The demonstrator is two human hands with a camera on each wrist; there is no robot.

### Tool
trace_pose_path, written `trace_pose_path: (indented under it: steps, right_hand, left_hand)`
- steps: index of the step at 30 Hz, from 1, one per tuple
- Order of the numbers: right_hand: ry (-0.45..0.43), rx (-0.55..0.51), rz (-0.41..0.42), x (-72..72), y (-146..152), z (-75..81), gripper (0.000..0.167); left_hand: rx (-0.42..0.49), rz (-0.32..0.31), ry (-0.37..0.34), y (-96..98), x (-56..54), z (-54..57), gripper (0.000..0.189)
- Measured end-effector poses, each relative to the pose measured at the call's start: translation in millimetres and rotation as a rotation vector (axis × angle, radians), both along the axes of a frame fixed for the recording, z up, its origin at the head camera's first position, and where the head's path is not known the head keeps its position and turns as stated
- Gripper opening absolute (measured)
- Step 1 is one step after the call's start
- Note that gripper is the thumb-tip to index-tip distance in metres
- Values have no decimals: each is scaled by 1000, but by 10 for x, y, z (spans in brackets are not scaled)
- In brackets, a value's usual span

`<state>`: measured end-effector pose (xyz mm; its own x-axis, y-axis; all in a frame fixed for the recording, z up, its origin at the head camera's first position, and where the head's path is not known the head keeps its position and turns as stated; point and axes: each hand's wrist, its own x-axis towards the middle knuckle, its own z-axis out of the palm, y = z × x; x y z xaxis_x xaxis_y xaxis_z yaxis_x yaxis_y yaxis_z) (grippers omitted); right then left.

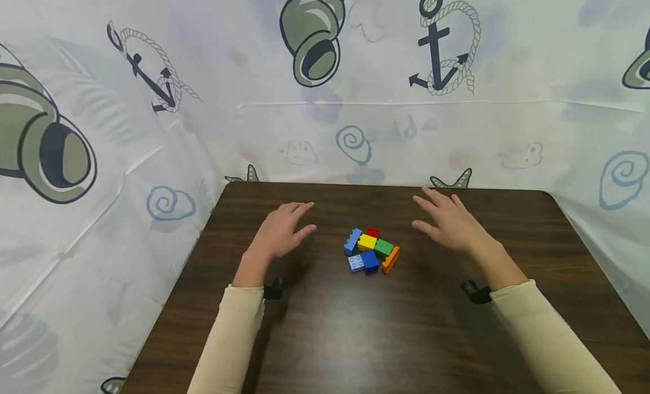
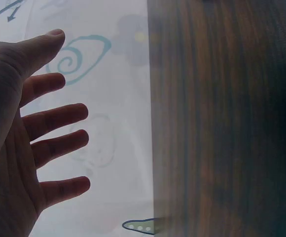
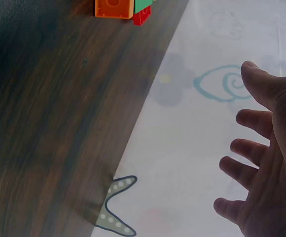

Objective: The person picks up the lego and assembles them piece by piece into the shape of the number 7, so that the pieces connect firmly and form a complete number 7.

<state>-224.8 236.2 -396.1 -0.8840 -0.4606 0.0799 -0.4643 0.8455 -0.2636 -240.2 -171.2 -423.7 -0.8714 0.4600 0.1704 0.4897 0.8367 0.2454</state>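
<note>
A small cluster of toy building bricks lies on the dark wooden table in the head view: a medium-blue brick (image 1: 352, 242), a red brick (image 1: 373, 232), a yellow brick (image 1: 367, 243), a green brick (image 1: 383, 248), an orange brick (image 1: 390, 260), a dark blue brick (image 1: 370, 262) and a light blue brick (image 1: 356, 263). To their left, my left hand (image 1: 278, 231) hovers with fingers extended, holding nothing. My right hand (image 1: 452, 222) is spread to their right, also holding nothing. The right wrist view catches the orange brick (image 3: 114, 8) and red brick (image 3: 142, 16) at its top edge.
The brown table (image 1: 325, 337) has its far edge just beyond the hands. Behind and to the left hangs a pale patterned cloth (image 1: 284, 128) with anchors and shells. Dark wrist straps with small camera mounts (image 1: 475, 292) sit at both cuffs.
</note>
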Motion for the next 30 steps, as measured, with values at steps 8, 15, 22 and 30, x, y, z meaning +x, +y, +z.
trace_pose_path:
  steps: [8,15,22,30]
  right_hand:
    - [8,-8,13,12,-69,-159,66]
    - [-32,37,17,21,-219,-368,58]
    - [-13,34,37,49,-446,-562,44]
    - [22,-1,-4,78,-655,-768,44]
  left_hand:
    - [32,-24,-19,66,18,-104,60]
    - [49,-70,-8,304,70,-264,45]
    - [-25,-124,-23,710,198,-519,37]
    - [-109,-92,8,1046,352,-673,53]
